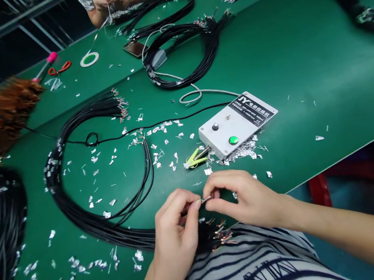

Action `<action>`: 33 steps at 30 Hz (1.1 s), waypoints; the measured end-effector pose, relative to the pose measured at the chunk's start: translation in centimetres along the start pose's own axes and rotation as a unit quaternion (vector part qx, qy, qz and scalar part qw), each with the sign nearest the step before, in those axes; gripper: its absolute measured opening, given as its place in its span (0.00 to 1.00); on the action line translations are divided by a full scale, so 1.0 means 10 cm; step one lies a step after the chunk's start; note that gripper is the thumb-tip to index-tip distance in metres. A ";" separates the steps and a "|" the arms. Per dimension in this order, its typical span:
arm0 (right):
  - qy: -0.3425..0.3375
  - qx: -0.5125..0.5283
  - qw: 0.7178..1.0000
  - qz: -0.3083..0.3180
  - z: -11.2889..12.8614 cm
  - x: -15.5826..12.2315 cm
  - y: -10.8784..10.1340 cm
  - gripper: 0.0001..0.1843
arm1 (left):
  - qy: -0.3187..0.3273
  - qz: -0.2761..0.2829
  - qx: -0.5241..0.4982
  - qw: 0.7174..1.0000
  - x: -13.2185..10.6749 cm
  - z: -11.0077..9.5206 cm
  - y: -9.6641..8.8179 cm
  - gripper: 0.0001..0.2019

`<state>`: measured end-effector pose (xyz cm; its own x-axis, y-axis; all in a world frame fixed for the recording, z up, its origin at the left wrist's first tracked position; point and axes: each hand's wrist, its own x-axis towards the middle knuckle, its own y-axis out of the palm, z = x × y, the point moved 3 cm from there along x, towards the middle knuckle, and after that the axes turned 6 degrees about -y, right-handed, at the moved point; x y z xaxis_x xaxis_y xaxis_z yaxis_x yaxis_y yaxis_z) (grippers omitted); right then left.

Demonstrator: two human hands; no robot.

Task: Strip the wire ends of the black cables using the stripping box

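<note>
Close to the table's front edge, my left hand [180, 227] pinches the end of a cable between thumb and fingertips. My right hand [241, 195] meets it there, its thumb and forefinger closed on the cable's bare, silvery end [206, 199]. A bundle of black cables [90, 228] curves across the table and passes beneath my left hand. Its stripped ends with coloured wires [222, 235] lie at my shirt. Just beyond my hands sits a white box [228, 128] with a knob, a green button and a yellow-green clip [195, 158] at its front.
Foil scraps [246, 150] litter the green table [308, 91]. More cable coils [193, 72] lie farther back, near a tape roll [89, 59], red-handled scissors [60, 68] and a phone [136, 48]. Across the table, another person's hands [112, 2] work. A red stool [356, 188] stands at right.
</note>
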<state>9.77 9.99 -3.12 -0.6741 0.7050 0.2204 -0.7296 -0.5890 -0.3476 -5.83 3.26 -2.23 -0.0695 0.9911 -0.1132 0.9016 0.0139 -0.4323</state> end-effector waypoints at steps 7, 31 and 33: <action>-0.083 -0.117 0.989 -0.039 -0.08 -0.01 -0.18 0.13 | -0.024 -0.012 -0.010 1.000 0.03 0.03 -0.03 0.07; -0.179 -0.559 0.792 0.165 -0.25 0.73 -0.15 0.11 | -0.113 -0.096 -0.049 0.988 0.52 0.23 -0.07 0.08; -0.187 -0.560 0.792 0.159 -0.25 0.72 -0.16 0.13 | -0.103 -0.100 -0.027 0.989 0.56 0.25 -0.05 0.08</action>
<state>6.37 16.99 -3.21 -0.9426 0.3025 0.1413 -0.0983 0.1532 -0.9833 -7.77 8.45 -4.87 -0.3297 0.9200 -0.2121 0.8820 0.2200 -0.4168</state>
